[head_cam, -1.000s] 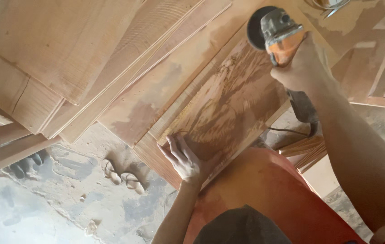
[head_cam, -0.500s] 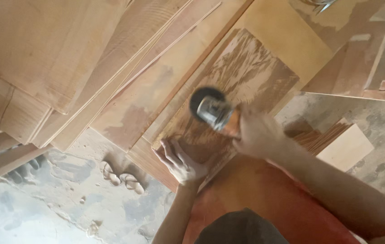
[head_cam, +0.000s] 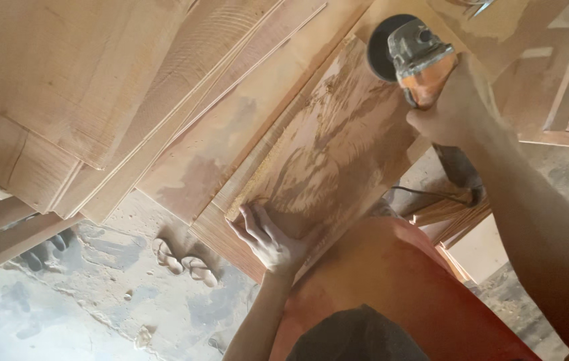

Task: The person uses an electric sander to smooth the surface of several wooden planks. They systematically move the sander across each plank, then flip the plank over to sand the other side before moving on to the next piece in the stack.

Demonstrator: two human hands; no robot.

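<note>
My right hand (head_cam: 455, 107) grips an orange and grey angle grinder (head_cam: 412, 53), its dark disc resting at the far end of a reddish wooden board (head_cam: 328, 157) with pale sanded streaks. My left hand (head_cam: 269, 241) lies flat with spread fingers on the board's near corner, holding it down. The grinder's black cable (head_cam: 431, 194) hangs below my right forearm.
Stacks of pale plywood sheets (head_cam: 97, 87) fan out to the left and more panels (head_cam: 565, 87) lie at the right. A pair of sandals (head_cam: 184, 262) sits on the dusty concrete floor (head_cam: 64, 307). My orange clothing (head_cam: 391, 287) fills the lower middle.
The grinder swept down the board close to my left hand half a second ago, then back up to the far end. My left hand stayed put.
</note>
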